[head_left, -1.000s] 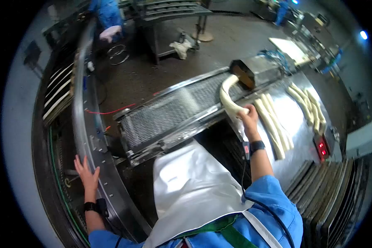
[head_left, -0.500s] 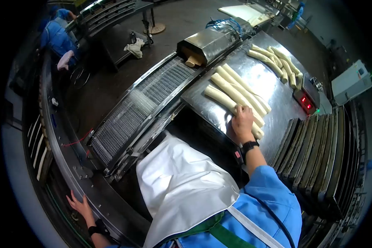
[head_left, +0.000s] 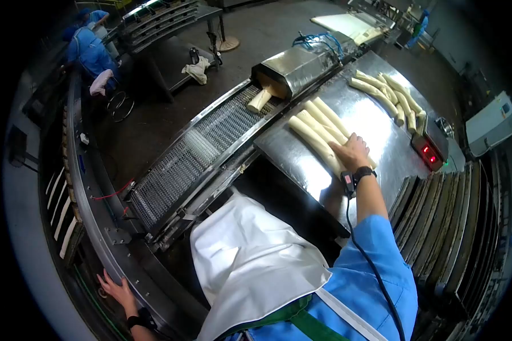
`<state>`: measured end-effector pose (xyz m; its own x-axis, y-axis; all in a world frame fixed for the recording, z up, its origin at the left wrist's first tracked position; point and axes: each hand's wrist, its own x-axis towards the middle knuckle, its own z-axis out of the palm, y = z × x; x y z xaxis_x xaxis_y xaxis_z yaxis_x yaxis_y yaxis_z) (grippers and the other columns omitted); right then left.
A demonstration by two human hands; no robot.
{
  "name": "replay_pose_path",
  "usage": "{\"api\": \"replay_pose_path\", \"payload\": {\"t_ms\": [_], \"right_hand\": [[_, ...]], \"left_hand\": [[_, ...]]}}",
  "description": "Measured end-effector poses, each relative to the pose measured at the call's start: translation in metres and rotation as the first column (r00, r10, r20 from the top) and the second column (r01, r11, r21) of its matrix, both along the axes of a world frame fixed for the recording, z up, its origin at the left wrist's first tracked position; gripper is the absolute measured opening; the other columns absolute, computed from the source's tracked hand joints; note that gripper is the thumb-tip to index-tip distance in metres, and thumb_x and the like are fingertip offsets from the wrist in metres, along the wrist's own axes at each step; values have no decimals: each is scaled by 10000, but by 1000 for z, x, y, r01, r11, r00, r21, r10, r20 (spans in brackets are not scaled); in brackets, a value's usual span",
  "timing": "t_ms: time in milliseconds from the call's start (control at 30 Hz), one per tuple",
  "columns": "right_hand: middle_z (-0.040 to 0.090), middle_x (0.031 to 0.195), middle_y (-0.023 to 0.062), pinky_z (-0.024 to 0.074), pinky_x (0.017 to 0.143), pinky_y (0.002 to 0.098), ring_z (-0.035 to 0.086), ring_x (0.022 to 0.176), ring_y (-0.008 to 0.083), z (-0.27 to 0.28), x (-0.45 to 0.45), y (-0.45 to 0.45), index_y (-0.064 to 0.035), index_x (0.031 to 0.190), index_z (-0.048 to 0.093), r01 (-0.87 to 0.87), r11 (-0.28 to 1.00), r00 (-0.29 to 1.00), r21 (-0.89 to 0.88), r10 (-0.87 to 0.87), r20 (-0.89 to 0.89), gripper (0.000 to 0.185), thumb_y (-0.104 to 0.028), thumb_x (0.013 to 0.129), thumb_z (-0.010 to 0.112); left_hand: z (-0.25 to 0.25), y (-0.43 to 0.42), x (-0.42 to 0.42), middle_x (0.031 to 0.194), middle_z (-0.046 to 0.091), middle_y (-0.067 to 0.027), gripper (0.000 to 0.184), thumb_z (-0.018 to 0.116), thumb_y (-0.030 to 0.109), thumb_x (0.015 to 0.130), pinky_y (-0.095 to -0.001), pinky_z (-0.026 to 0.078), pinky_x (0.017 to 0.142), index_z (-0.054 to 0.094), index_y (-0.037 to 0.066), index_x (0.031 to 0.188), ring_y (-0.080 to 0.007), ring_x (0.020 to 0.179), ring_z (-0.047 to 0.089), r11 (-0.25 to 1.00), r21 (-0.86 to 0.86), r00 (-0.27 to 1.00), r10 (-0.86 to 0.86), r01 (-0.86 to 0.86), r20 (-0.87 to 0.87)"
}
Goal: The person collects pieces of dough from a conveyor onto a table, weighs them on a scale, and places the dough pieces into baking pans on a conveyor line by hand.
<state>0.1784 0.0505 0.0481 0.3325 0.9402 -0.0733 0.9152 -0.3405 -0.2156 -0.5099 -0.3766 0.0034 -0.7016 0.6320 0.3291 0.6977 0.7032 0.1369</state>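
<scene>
My right hand [head_left: 354, 152] reaches over the near end of a group of pale dough rolls [head_left: 316, 138] lying side by side on the steel table [head_left: 290, 165]. Its thumb and fingers grip across the rolls, and part of what they hold is hidden under the palm. At the lower left, my left hand [head_left: 118, 291] is open with its fingers spread, beside the curved metal rail [head_left: 111, 250]. Nothing is in it. Another dough roll [head_left: 260, 100] lies on the mesh conveyor [head_left: 193, 145] at the mouth of the metal housing [head_left: 296, 68].
More dough rolls [head_left: 389, 96] lie in a heap at the table's far right, beside a scale with a red display [head_left: 429, 153]. Stacked trays [head_left: 438, 216] stand to my right. Co-workers in blue [head_left: 91, 54] are at the upper left; another person [head_left: 418, 29] is far right.
My right hand has shifted across the rolls, which now lie closer together. The roll on the conveyor has come further out of the housing. My left hand stays by the rail.
</scene>
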Motion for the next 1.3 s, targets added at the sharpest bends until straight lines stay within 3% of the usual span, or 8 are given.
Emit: {"api": "replay_pose_path", "payload": {"t_ms": [167, 233, 367, 533, 667, 900, 1067, 1300], "right_hand": [[389, 1345, 285, 201, 1069, 524, 344, 1270, 409, -22, 2, -16, 75, 1367, 292, -135, 991, 990, 18, 135, -25, 1024, -619, 702, 645], [214, 1450, 320, 93, 1119, 532, 180, 1367, 436, -19, 2, -31, 23, 1438, 190, -225, 974, 971, -29, 221, -90, 1156, -585, 607, 714], [120, 1483, 312, 38, 1141, 499, 87, 1395, 437, 1, -9, -50, -87, 1472, 179, -289, 946, 957, -145, 280, -79, 1159, -467, 541, 755], [259, 1439, 306, 185, 1083, 558, 266, 1331, 455, 9, -9, -27, -188, 1458, 259, -130, 986, 990, -104, 124, -66, 917, -522, 697, 646], [152, 1487, 290, 113, 1071, 633, 163, 1359, 485, -25, -19, -31, -86, 1460, 214, -148, 988, 983, -33, 151, 108, 879, -622, 818, 486], [165, 1490, 269, 154, 1080, 581, 170, 1354, 480, -27, -17, -92, -119, 1456, 232, -359, 931, 926, -64, 364, 101, 1028, -578, 642, 659], [295, 1416, 265, 224, 1050, 532, 305, 1237, 464, -51, -15, -113, -80, 1309, 446, -281, 915, 959, 288, 274, 65, 863, -384, 547, 715], [357, 1374, 231, 239, 1049, 512, 331, 1231, 421, -70, -10, -94, -80, 1206, 499, -186, 880, 961, 437, 255, -104, 736, -338, 545, 693]], "left_hand": [[16, 15, 21, 1500, 176, -173, 738, 649, 83, 712, -494, 191, 1115, 347, 91, 1386, -384, 1373, 175, 991, -29, 990, -133, 132, -42], [33, 29, 41, 1498, 177, -174, 735, 657, 72, 699, -492, 196, 1117, 357, 78, 1369, -379, 1377, 168, 979, -120, 987, -163, 162, 4], [46, 36, 55, 1495, 180, -174, 712, 669, 53, 663, -483, 207, 1124, 393, 59, 1320, -370, 1389, 149, 935, -227, 961, -252, 273, 117], [55, 40, 56, 1494, 184, -169, 695, 664, 48, 651, -483, 206, 1128, 407, 35, 1297, -370, 1391, 141, 936, -247, 965, -220, 250, 144], [49, 38, 55, 1489, 186, -170, 681, 661, 38, 655, -491, 214, 1124, 410, 17, 1288, -367, 1394, 129, 945, -258, 971, -161, 204, 178], [47, 36, 51, 1477, 189, -195, 672, 644, 16, 642, -512, 226, 1108, 417, -1, 1274, -394, 1389, 128, 950, -233, 971, -174, 210, 165], [44, 30, 49, 1466, 205, -209, 667, 638, 32, 644, -515, 213, 1109, 415, -5, 1271, -403, 1386, 133, 949, -202, 964, -212, 242, 162], [51, 34, 51, 1464, 210, -211, 659, 645, 33, 637, -509, 194, 1116, 422, -5, 1256, -397, 1387, 138, 954, -200, 965, -187, 223, 182]]}}
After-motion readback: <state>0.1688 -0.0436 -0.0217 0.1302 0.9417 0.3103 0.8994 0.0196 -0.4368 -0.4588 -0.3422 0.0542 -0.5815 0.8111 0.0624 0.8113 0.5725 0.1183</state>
